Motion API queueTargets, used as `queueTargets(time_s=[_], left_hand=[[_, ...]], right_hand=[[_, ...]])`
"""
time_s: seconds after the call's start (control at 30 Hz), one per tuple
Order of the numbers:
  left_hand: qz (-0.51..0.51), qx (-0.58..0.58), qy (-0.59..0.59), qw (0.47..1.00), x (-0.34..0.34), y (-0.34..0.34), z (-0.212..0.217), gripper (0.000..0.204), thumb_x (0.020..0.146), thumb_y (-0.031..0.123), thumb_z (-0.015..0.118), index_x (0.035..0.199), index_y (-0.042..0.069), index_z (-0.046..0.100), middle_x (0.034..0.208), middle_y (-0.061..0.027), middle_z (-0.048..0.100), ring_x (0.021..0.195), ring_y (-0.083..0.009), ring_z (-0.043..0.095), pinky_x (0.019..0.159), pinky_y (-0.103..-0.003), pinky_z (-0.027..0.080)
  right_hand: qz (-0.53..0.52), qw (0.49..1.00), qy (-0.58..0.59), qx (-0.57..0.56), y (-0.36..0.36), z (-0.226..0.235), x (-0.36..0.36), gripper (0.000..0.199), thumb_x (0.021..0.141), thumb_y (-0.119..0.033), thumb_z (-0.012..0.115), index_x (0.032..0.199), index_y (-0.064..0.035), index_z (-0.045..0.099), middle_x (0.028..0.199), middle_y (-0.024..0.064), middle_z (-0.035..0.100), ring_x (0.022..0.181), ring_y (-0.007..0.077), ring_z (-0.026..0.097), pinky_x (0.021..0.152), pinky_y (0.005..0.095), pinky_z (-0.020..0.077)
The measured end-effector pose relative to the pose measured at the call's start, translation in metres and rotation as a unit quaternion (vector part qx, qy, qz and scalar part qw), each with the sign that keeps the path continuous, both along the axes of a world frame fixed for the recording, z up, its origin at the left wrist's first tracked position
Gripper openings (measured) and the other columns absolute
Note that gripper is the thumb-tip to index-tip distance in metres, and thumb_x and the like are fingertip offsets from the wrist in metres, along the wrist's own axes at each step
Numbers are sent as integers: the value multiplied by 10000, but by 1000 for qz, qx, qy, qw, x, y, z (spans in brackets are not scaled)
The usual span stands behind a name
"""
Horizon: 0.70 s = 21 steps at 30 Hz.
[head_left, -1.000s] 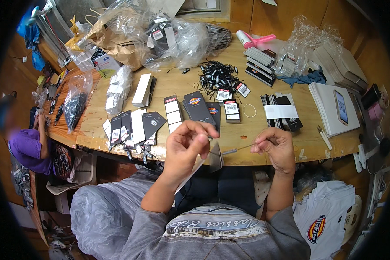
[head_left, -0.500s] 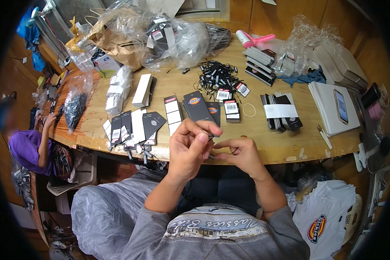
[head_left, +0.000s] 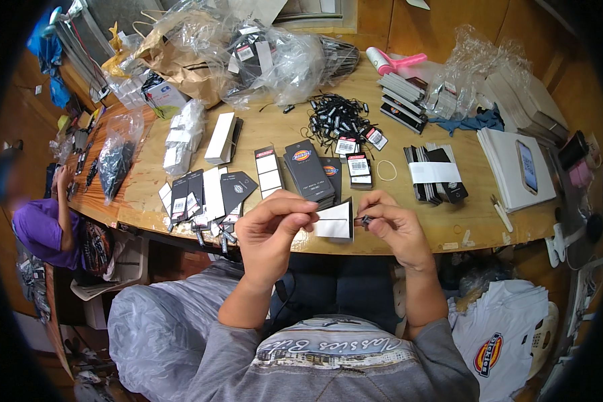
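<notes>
My left hand [head_left: 271,231] pinches a stack of small paper tags [head_left: 333,221], white face toward me, just over the near edge of the wooden table [head_left: 449,228]. Beside the tags, my right hand [head_left: 392,224] grips a small black fastener [head_left: 364,219] at its fingertips, touching the tags' right edge. Right behind my hands lies a pile of dark hang tags [head_left: 309,171]. Farther back sits a heap of black string fasteners [head_left: 335,120].
Fanned dark tags [head_left: 204,194] lie at the left, a banded bundle of tags [head_left: 434,175] at the right. A phone [head_left: 526,166] rests on white boxes. Plastic bags [head_left: 275,53] crowd the back. Another person in purple [head_left: 40,224] sits far left. A bagged bundle [head_left: 161,321] sits by my left knee.
My right hand moved left from out at the right until it met the tags held in my left hand. My left hand stayed nearly in place.
</notes>
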State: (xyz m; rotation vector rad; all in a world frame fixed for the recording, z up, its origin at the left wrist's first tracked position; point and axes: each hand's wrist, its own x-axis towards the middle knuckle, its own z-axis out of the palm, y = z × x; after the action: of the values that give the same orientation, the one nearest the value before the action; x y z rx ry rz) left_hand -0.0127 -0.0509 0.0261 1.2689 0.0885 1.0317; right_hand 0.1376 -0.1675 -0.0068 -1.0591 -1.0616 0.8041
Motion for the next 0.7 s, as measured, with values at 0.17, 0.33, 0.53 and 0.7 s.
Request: queueTargets(time_s=[0.17, 0.33, 0.53, 0.7], left_hand=[[-24, 84, 104, 991, 7, -5, 2, 166, 732, -96, 517, 882, -59, 576, 795, -110, 559, 692, -143, 559, 646, -227, 451], [-56, 101, 124, 986, 12, -12, -2, 234, 740, -52, 550, 964, -22, 490, 750, -59, 555, 699, -94, 538, 610, -193, 404], [-65, 138, 151, 977, 13, -10, 3, 264, 734, -39, 572, 934, 3, 405, 754, -58, 529, 690, -93, 533, 587, -198, 397], [-74, 165, 173, 968, 13, -10, 5, 281, 734, -57, 564, 914, 16, 362, 736, -83, 524, 688, -128, 542, 603, -218, 410]], right_hand=[[0, 999, -13, 42, -6, 21, 1, 156, 814, -61, 485, 890, 54, 557, 978, 83, 432, 938, 165, 433, 835, 272, 371], [37, 998, -43, 20, -10, 26, 2, 192, 841, -111, 437, 797, 44, 541, 912, 82, 455, 855, 147, 453, 756, 235, 373], [17, 996, -87, -28, -13, 36, 3, 272, 860, -137, 400, 650, 24, 466, 722, 59, 448, 658, 115, 425, 594, 221, 351], [18, 985, -167, -47, -14, 46, 4, 292, 851, -126, 414, 595, 14, 439, 631, 63, 424, 582, 152, 406, 543, 246, 337]])
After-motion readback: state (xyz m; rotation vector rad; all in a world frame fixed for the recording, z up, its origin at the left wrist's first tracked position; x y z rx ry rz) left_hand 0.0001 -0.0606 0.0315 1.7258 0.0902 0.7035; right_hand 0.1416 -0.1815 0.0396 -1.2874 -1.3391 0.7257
